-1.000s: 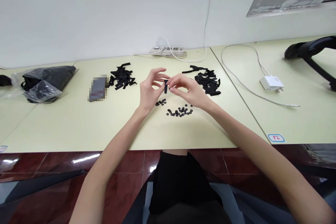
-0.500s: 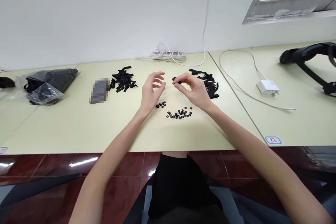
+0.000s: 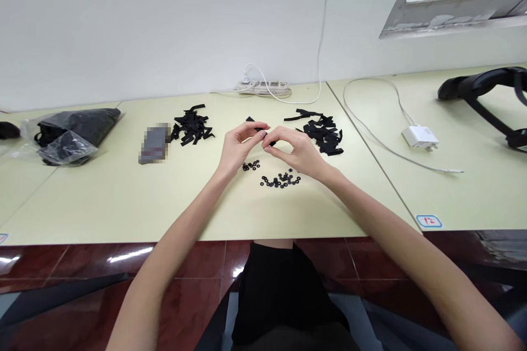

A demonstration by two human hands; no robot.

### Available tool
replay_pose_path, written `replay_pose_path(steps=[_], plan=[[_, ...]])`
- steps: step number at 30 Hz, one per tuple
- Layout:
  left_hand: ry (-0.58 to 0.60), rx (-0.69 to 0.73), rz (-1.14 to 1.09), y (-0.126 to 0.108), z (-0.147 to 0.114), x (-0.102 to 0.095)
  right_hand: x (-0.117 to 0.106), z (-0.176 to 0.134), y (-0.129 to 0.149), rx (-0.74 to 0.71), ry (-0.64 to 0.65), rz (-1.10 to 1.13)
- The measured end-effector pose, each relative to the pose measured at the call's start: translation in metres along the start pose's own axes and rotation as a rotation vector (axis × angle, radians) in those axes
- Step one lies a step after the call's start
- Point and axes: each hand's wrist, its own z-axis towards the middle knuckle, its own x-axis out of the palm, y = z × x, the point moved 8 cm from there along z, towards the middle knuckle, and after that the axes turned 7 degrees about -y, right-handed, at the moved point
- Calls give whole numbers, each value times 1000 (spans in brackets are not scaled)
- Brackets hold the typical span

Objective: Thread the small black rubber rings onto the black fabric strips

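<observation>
A short black fabric strip [image 3: 251, 120] is pinched between both hands above the table. My left hand [image 3: 239, 148] is closed on it with thumb and fingers, and one end sticks out past the fingertips. My right hand [image 3: 297, 149] pinches the strip's other part, its fingertips close to the left ones. Much of the strip is hidden by the fingers. Below the hands lie small black ring-like pieces, a smaller cluster [image 3: 252, 165] at left and a larger one [image 3: 281, 179] at right.
Piles of black strips lie at left [image 3: 191, 126] and right [image 3: 325, 132]. A blurred-out dark object [image 3: 155, 144] and a plastic bag [image 3: 74, 137] are further left. A power strip [image 3: 263, 87] stands by the wall; a white charger [image 3: 420, 137] and cable lie right.
My right hand has moved left with the black strip, and my left hand has closed on it. The hands are now together. More of the right pile shows.
</observation>
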Motion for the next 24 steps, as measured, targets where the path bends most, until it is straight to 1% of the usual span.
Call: replay_pose_path(steps=[1,3,7,11,14,16,19,24], plan=[[-21,16,14,0,1,-3,0,0,0,16,-5,23],[-43,46,37,-1,1,-5,-4,1,-5,81,-55,60],[-27,88,67,-3,0,-4,-13,-1,-24,265,-182,134],[-77,84,55,0,1,-7,-16,-3,-38,347,-231,200],[-127,81,66,1,3,-11,-17,-5,-43,381,-238,230],[-139,88,64,-1,2,-12,-18,-5,-42,384,-248,235],[-100,84,64,-5,-1,-6,-20,-4,-40,388,-252,218],[-37,85,68,-12,-8,5,-15,-2,-36,384,-195,219]])
